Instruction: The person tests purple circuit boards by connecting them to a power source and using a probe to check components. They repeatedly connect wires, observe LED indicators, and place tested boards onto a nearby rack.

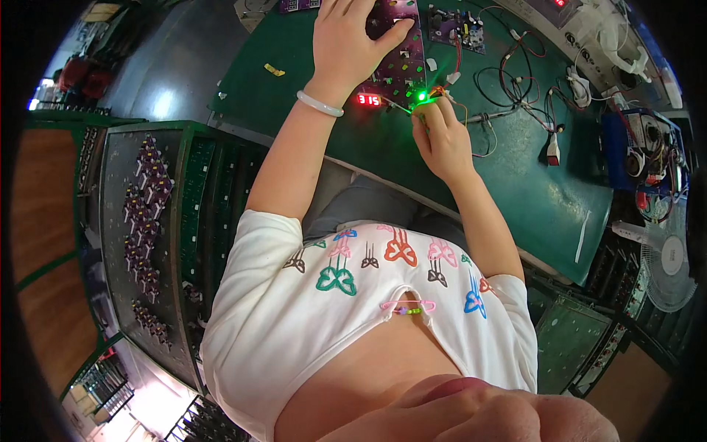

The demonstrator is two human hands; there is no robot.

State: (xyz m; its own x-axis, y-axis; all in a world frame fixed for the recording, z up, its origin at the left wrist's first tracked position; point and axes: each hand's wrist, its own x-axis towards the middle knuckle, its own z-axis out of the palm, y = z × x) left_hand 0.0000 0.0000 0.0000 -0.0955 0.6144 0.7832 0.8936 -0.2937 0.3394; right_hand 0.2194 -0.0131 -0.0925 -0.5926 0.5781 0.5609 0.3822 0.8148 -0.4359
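One blue bin (617,158) is sitting at the right edge of the green tabletop (530,199), holding a jumble of wired electronic parts (too tangled to itemise). Off the left end, a dark metal rack (121,243) is carrying small purple boards (151,173) with white parts, strung out in a row.

Edges: the near one is running past the person's lap, both forearms crossing it. Widest room for moving is lying between the right forearm and the near right corner; a white strip (582,236) is lying by the right edge there. Toward the far edge it's getting tight: cables (526,104) are looping about, a white connector (553,151) is lying among them, and a second board (458,31) is lying just right of the working one. A yellow scrap (274,70) is lying toward the left edge.

Purple circuit board (401,70) is lying left of the cables, partly under the left hand (352,48). That hand's thumb is spreading wide over the board; fingertips are running out of view, so can't tell if it's gripping. Right hand (444,140) is curling its fingers at the board's near right corner, beside a glowing green light (422,96); can't tell what it's pinching. Red digit display (369,100) is glowing at the near left corner.
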